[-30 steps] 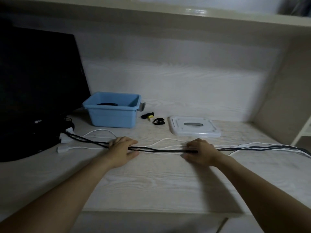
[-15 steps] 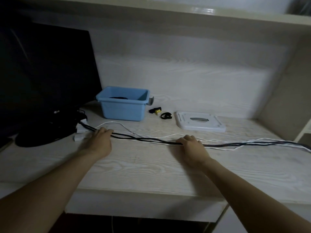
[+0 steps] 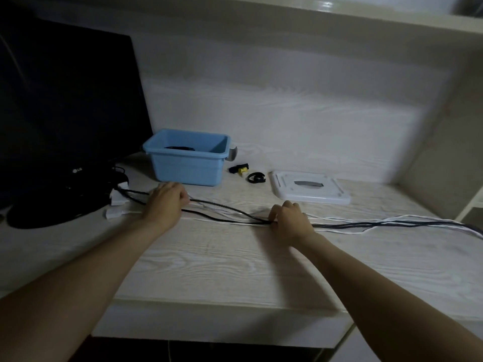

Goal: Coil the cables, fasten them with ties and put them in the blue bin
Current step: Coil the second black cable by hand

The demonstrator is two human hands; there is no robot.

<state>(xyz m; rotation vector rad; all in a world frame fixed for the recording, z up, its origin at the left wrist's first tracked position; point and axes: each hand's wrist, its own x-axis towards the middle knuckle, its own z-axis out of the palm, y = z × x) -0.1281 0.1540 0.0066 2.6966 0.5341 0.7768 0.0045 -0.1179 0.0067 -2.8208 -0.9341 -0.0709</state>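
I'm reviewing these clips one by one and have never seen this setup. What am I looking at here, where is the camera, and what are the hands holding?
There is no machine: a person works with bare hands, filmed by a camera worn on the head, looking down at a pale wooden desk. The left hand and right hand each grip a bundle of black and white cables stretched across the desk. Behind them stands a blue bin with something dark inside, then small black ties and a white lid to its right. A dark monitor stands on the left.
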